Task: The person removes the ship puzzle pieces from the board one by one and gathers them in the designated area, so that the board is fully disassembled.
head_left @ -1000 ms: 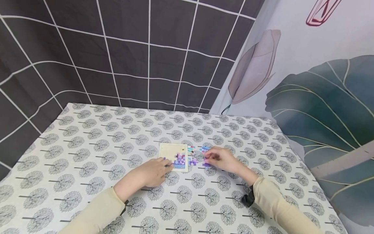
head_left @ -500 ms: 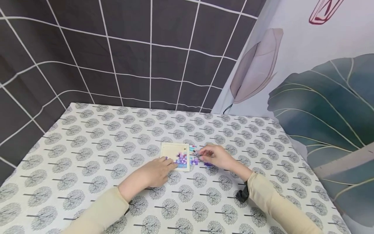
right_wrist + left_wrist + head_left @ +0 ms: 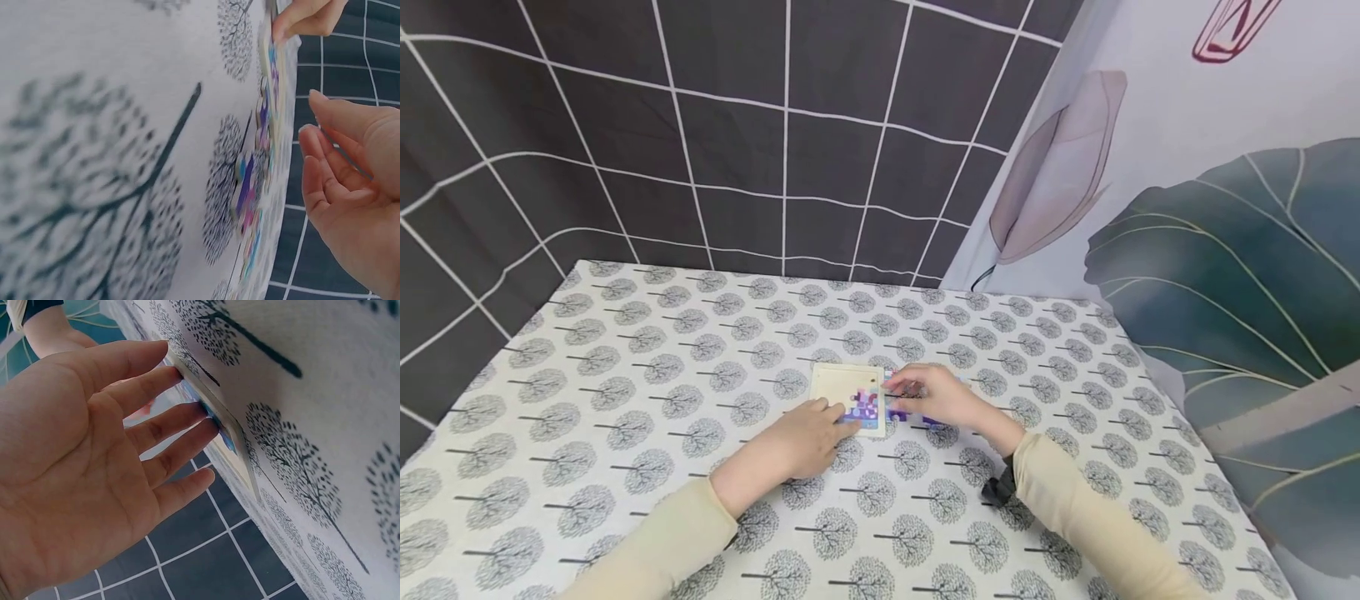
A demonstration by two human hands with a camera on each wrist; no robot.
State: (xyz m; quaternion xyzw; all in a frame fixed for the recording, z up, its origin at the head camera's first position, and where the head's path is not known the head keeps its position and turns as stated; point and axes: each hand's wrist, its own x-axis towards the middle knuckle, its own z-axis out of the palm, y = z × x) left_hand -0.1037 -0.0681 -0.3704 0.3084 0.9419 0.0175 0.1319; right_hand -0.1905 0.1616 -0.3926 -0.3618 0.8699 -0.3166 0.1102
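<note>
A square cream puzzle board (image 3: 833,381) lies mid-table, its lower right part filled with purple, blue and pink puzzle pieces (image 3: 865,406). My left hand (image 3: 808,437) reaches over its lower left; in the left wrist view the fingers are extended, with fingertips at the frame and pieces. My right hand (image 3: 936,396) hovers by the board's right edge, partly hiding loose puzzle pieces (image 3: 247,187). In the right wrist view its fingers are loosely bent, thumb and index fingertips apart, and no piece shows between them.
A white tablecloth (image 3: 685,467) printed with grey trees covers the table. Behind it hangs a dark curtain (image 3: 722,150) with a white grid. A leaf-patterned cloth (image 3: 1240,275) hangs on the right. The right wrist wears a black band (image 3: 1000,490).
My right hand has moved left from the loose pieces to the board's right edge. My left hand stays on the board, with only a slight shift.
</note>
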